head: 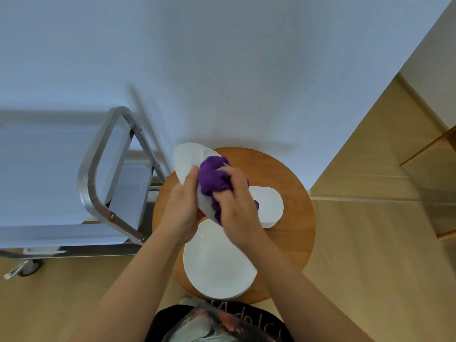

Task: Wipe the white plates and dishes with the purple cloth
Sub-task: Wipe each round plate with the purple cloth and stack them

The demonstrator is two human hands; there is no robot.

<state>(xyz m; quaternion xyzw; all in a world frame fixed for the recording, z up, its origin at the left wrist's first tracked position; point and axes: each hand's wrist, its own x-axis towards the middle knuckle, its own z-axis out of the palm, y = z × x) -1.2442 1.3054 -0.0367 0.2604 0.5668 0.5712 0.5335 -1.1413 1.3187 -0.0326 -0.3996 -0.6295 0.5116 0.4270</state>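
Observation:
My left hand (183, 208) grips a white plate (186, 159) by its lower edge and holds it tilted above the round wooden table (291, 183). My right hand (235, 203) grips the bunched purple cloth (213, 175) and presses it against the plate's face. A large white plate (217, 265) lies flat on the near side of the table, under my forearms. Another white dish (270, 206) lies to the right, partly hidden behind my right hand.
A metal trolley (98, 183) with a tubular handle and a wheel stands close to the table's left side. A white wall rises behind the table. Wooden cabinet panels (394, 169) stand to the right. The floor is pale wood.

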